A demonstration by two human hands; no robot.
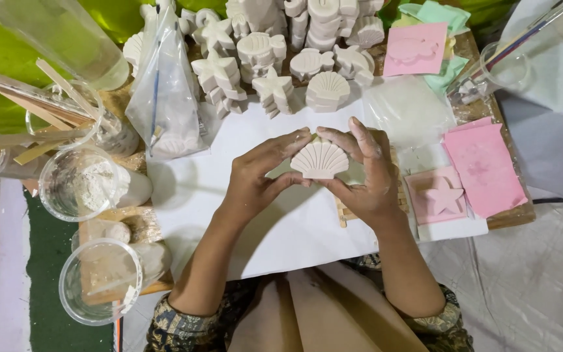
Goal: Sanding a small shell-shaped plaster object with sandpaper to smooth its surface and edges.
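A white plaster scallop shell (320, 160) is held flat between both hands above a white sheet (229, 176). My left hand (259, 173) grips its left edge with thumb and fingers. On the shell's right side my right hand (365, 171) curls around it, fingers over the top rim. Both hands are dusted with white powder.
Rows of white plaster casts, starfish (216, 70), fish (261, 48) and shells (327, 88), stand at the back. Pink moulds (440, 197) lie to the right. Clear cups with powder (79, 181), wooden sticks (40, 107) and a plastic bag (164, 91) crowd the left.
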